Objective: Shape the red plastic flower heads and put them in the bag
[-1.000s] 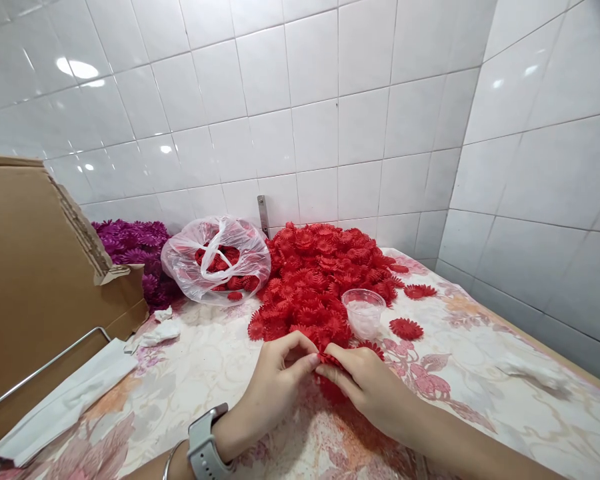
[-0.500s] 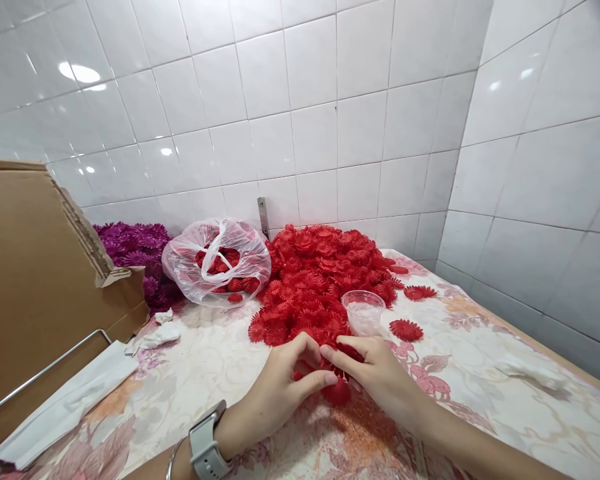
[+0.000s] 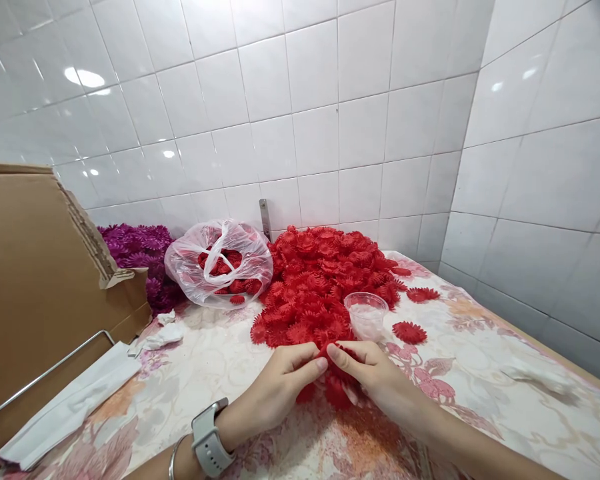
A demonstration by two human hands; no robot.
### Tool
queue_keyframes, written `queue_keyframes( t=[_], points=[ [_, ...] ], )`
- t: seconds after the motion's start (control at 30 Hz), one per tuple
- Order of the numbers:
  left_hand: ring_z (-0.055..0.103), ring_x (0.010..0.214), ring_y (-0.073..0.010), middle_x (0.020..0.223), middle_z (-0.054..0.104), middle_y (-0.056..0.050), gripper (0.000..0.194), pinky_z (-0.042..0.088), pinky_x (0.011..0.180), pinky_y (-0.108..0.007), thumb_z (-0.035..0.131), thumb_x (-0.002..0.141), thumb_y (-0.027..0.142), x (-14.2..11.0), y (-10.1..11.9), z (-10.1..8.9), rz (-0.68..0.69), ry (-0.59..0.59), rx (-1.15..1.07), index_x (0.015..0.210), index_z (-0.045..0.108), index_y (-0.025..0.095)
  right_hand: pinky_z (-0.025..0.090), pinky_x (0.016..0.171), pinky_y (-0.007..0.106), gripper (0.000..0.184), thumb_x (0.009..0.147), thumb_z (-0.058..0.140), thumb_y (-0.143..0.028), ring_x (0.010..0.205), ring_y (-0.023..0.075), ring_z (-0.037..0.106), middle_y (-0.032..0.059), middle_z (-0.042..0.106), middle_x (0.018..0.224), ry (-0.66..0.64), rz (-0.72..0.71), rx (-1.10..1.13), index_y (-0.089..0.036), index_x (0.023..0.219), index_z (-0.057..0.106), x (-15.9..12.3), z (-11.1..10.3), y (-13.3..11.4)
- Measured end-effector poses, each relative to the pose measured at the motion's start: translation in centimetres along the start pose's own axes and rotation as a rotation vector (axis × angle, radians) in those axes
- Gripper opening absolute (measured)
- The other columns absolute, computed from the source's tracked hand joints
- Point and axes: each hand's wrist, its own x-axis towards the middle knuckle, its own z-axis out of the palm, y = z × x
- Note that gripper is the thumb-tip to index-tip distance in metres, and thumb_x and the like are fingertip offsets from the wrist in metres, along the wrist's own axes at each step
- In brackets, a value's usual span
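Observation:
Both hands meet at the near edge of a heap of red artificial flowers [image 3: 325,280]. Thumb and fingers of my left hand [image 3: 285,380] pinch a red artificial flower [image 3: 329,352] from its left side. On the other side, my right hand [image 3: 375,377] grips the same flower, its thumb lying on top. More red petals [image 3: 337,393] show below and between the hands; whether they belong to the held piece I cannot tell. Just beyond my right hand stands a clear plastic cup [image 3: 367,313] with whitish contents. Two loose red flowers lie to its right.
A tied clear plastic bag [image 3: 190,273] of red flowers sits left of the heap, with purple flowers [image 3: 140,253] behind a cardboard box [image 3: 35,247]. Crumpled tissue [image 3: 163,335] and a white folded sheet [image 3: 73,407] lie at left. A floral tablecloth [image 3: 210,353] covers the table; tiled walls stand behind.
My left thumb and fingers have closed from a rounded, open curl into a pinch on the red flower. My right thumb has shifted onto the flower too.

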Motion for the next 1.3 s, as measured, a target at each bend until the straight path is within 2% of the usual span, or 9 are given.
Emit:
queue_keyframes(
  t=[0.13,0.33,0.5,0.67,0.77,0.87,0.97,1.1,1.3],
  points=[
    [0.052,0.061,-0.0137,0.057,0.053,0.001,0.021,0.041,0.063,-0.023,0.063,0.068,0.030,0.5,-0.7,-0.1,-0.117,-0.004,-0.341,0.054,0.056,0.015,0.022,0.037,0.020,0.049,0.078,0.047,-0.060,0.034,0.0063,0.034,-0.0060,0.045,0.038,-0.049,0.049,0.101,-0.017,0.056,0.053,-0.2,0.2,-0.3],
    [0.055,0.052,-0.0143,0.047,0.049,0.001,0.027,0.046,0.062,-0.027,0.058,0.066,0.028,0.8,-1.3,0.1,-0.141,-0.029,-0.472,0.043,0.049,0.017,0.023,0.032,0.018,0.050,0.079,0.048,-0.058,0.028,0.0047,0.031,-0.0059,0.044,0.035,-0.103,0.107,0.336,-0.014,0.060,0.060,-0.6,0.7,0.1],
    [0.063,0.074,-0.0205,0.064,0.062,-0.006,0.031,0.047,0.074,-0.031,0.055,0.069,0.027,1.0,-1.1,-0.6,-0.097,0.053,-0.598,0.042,0.043,0.017,0.026,0.035,0.018,0.047,0.075,0.055,-0.058,0.032,0.0061,0.036,-0.0065,0.041,0.033,0.083,0.110,0.562,-0.017,0.052,0.051,-0.2,-0.2,-0.5],
    [0.058,0.079,-0.0194,0.083,0.060,-0.006,0.023,0.046,0.068,-0.029,0.061,0.069,0.029,1.4,-1.0,-1.0,0.011,0.337,-0.236,0.054,0.049,0.016,0.027,0.035,0.018,0.045,0.078,0.052,-0.057,0.036,0.0065,0.037,-0.0050,0.048,0.040,0.129,0.111,0.425,-0.018,0.056,0.047,0.1,-0.6,-0.8],
    [0.054,0.088,-0.0187,0.098,0.053,-0.004,0.020,0.043,0.070,-0.027,0.063,0.063,0.017,1.4,-1.1,-0.9,0.099,0.504,-0.073,0.057,0.044,0.017,0.032,0.037,0.018,0.037,0.079,0.054,-0.048,0.040,0.0068,0.043,-0.0043,0.052,0.048,0.071,0.125,0.366,-0.017,0.059,0.048,0.0,-0.1,-0.5],
    [0.050,0.099,-0.0199,0.104,0.052,-0.004,0.017,0.040,0.079,-0.029,0.051,0.061,0.004,1.2,-1.3,-0.9,0.234,0.573,0.155,0.069,0.050,0.018,0.035,0.038,0.017,0.027,0.079,0.055,-0.038,0.046,0.0086,0.050,-0.0022,0.056,0.056,0.059,0.127,0.352,-0.017,0.063,0.051,0.0,0.1,-0.4],
    [0.051,0.098,-0.0182,0.097,0.057,-0.003,0.022,0.038,0.085,-0.030,0.046,0.068,0.003,0.8,-1.2,-0.8,0.309,0.495,0.236,0.079,0.054,0.019,0.037,0.039,0.018,0.024,0.080,0.051,-0.036,0.051,0.0098,0.053,0.0005,0.060,0.062,0.063,0.132,0.289,-0.016,0.067,0.052,0.2,0.0,-0.2],
    [0.058,0.079,-0.0155,0.083,0.061,-0.002,0.008,0.045,0.074,-0.027,0.050,0.082,0.020,0.4,-1.0,-0.4,0.225,0.287,0.203,0.085,0.057,0.018,0.038,0.041,0.019,0.023,0.081,0.048,-0.036,0.045,0.0082,0.049,-0.0024,0.057,0.058,-0.010,0.085,0.102,-0.017,0.068,0.049,0.1,0.2,-0.1],
    [0.061,0.079,-0.0148,0.085,0.062,-0.001,0.008,0.048,0.072,-0.023,0.058,0.080,0.025,0.4,-1.4,0.0,0.210,0.155,0.180,0.085,0.058,0.018,0.031,0.037,0.018,0.025,0.084,0.040,-0.033,0.038,0.0067,0.041,-0.0055,0.049,0.049,-0.024,0.072,-0.134,-0.019,0.063,0.044,-0.3,0.7,0.0]
  ],
)
